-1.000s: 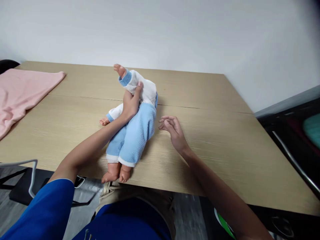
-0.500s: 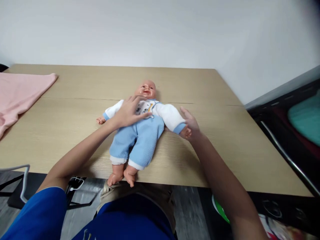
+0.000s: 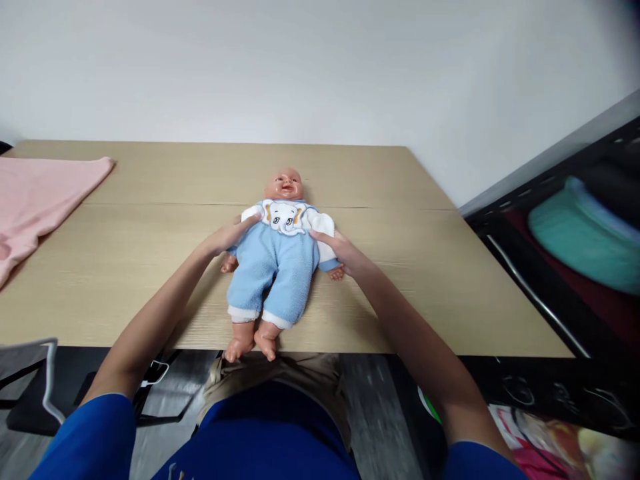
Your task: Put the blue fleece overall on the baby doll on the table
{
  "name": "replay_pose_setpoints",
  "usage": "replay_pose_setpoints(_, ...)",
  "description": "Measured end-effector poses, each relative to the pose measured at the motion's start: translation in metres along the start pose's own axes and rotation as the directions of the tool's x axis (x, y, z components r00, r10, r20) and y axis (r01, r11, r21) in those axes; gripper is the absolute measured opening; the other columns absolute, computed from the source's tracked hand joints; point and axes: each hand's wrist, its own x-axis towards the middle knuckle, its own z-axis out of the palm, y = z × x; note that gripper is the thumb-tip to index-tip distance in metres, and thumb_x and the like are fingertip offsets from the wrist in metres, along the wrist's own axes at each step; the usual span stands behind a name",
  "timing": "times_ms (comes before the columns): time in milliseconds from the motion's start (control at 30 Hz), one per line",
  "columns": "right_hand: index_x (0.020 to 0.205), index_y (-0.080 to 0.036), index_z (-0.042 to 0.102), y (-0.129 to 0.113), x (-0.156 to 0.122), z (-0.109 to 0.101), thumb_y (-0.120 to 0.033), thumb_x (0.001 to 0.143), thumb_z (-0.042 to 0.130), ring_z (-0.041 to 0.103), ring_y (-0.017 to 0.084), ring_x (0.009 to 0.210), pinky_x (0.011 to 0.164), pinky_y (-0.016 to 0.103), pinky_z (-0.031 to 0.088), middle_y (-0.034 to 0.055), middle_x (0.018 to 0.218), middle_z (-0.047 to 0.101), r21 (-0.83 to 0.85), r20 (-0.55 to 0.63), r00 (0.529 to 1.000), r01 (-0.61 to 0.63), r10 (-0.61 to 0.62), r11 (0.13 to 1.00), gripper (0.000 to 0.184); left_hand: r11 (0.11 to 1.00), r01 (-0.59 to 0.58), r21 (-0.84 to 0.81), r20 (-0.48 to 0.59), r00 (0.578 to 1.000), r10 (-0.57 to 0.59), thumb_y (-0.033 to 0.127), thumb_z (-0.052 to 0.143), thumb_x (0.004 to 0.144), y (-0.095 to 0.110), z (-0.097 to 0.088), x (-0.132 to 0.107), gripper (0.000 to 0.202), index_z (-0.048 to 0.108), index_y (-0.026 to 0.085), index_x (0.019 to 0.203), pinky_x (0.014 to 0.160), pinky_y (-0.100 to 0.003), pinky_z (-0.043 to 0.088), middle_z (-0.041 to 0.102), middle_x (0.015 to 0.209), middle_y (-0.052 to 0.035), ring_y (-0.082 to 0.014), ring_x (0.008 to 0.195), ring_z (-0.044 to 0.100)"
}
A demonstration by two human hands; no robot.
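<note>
My left hand and right hand, half closed, clasp the arms of a bald plastic doll in fuzzy blue-and-white clothes, fingers mostly hidden. It lies face-up mid-table, feet at the near edge of the pale wood-grain tabletop. Left, a soft pink cloth is cut off; right, a rounded teal object is unclear.

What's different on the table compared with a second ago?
The doll, tilted with its head hidden then, now lies face up, arms down by its sides. The left hand has shifted from its torso to the sleeve on that side; the right hand, free then, now holds the doll's other side. The pink cloth stayed at the left.
</note>
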Motion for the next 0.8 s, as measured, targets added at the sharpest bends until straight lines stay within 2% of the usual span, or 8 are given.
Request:
replay_pose_setpoints(133,0.143,-0.031,0.077,-0.012,-0.01,0.015,-0.05,0.078,0.105,0.078,0.028,0.147,0.13,0.045,0.063,0.0045,0.154,0.084,-0.021,-0.027,0.981,0.192,-0.192,0.981,0.074,0.997,-0.054,-0.057,-0.076,0.996,0.05,0.082,0.078,0.094,0.023,0.009,-0.015,0.093,0.075,0.012,0.155,0.124,-0.051,0.059,0.08,0.157,-0.0202,-0.0444,0.145,0.075)
replay_pose_setpoints(267,0.153,-0.026,0.073,-0.032,-0.038,0.015,-0.059,0.076,0.105,0.071,0.035,0.158,0.139,0.055,0.054,0.0107,0.165,0.077,-0.079,-0.028,0.965,0.257,-0.26,0.963,0.09,0.985,-0.155,-0.072,-0.184,0.973,0.139,0.075,0.084,0.094,0.046,0.014,-0.045,0.086,0.074,0.013,0.153,0.129,-0.054,0.056,0.078,0.158,-0.0212,-0.0445,0.149,0.072)
replay_pose_setpoints(433,0.163,-0.025,0.068,-0.068,-0.106,0.009,-0.061,0.082,0.105,0.065,0.04,0.164,0.143,0.06,0.049,0.0133,0.171,0.072,-0.226,-0.004,0.914,0.395,-0.406,0.89,0.096,0.961,-0.241,-0.132,-0.33,0.925,0.187,0.07,0.093,0.091,0.06,0.038,-0.101,0.086,0.067,0.019,0.156,0.129,-0.059,0.057,0.075,0.16,-0.0192,-0.0451,0.152,0.069)
replay_pose_setpoints(533,0.168,-0.025,0.063,-0.086,-0.158,0.004,-0.057,0.084,0.105,0.065,0.042,0.163,0.141,0.061,0.051,0.0149,0.172,0.07,-0.36,0.038,0.876,0.461,-0.48,0.811,0.099,0.936,-0.285,-0.207,-0.364,0.911,0.196,0.067,0.1,0.084,0.048,0.062,-0.14,0.1,0.059,0.021,0.162,0.128,-0.064,0.059,0.07,0.163,-0.021,-0.0472,0.152,0.068)
replay_pose_setpoints(600,0.172,-0.027,0.059,-0.093,-0.194,0.002,-0.051,0.087,0.105,0.066,0.041,0.162,0.139,0.059,0.054,0.015,0.173,0.069,-0.444,0.125,0.838,0.526,-0.531,0.725,0.1,0.914,-0.304,-0.268,-0.341,0.918,0.205,0.065,0.106,0.076,0.031,0.081,-0.169,0.114,0.051,0.025,0.167,0.13,-0.067,0.058,0.066,0.167,-0.0206,-0.0484,0.155,0.065)
replay_pose_setpoints(700,0.177,-0.039,0.054,-0.092,-0.246,0.004,-0.039,0.089,0.103,0.068,0.038,0.16,0.134,0.053,0.058,0.009,0.174,0.069,-0.543,0.294,0.764,0.628,-0.574,0.558,0.1,0.938,-0.234,-0.255,-0.307,0.94,0.151,0.063,0.111,0.069,0.003,0.111,-0.211,0.125,0.045,0.028,0.169,0.129,-0.073,0.058,0.067,0.162,-0.0189,-0.0493,0.155,0.065)
replay_pose_setpoints(733,0.178,-0.044,0.052,-0.088,-0.262,0.007,-0.035,0.09,0.101,0.07,0.037,0.158,0.133,0.052,0.059,0.0068,0.173,0.069,-0.559,0.349,0.739,0.658,-0.576,0.505,0.101,0.959,-0.177,-0.219,-0.262,0.958,0.116,0.062,0.11,0.072,-0.003,0.12,-0.223,0.118,0.049,0.029,0.168,0.125,-0.072,0.061,0.07,0.158,-0.018,-0.048,0.152,0.068)
replay_pose_setpoints(800,0.182,-0.05,0.044,-0.078,-0.291,0.016,-0.031,0.091,0.097,0.069,0.037,0.159,0.134,0.052,0.059,0.0051,0.173,0.068,-0.565,0.46,0.7,0.706,-0.547,0.427,0.108,0.985,-0.093,-0.147,-0.182,0.981,0.066,0.057,0.098,0.094,-0.01,0.133,-0.241,0.081,0.062,0.028,0.161,0.118,-0.065,0.067,0.072,0.155,-0.0168,-0.041,0.143,0.073)
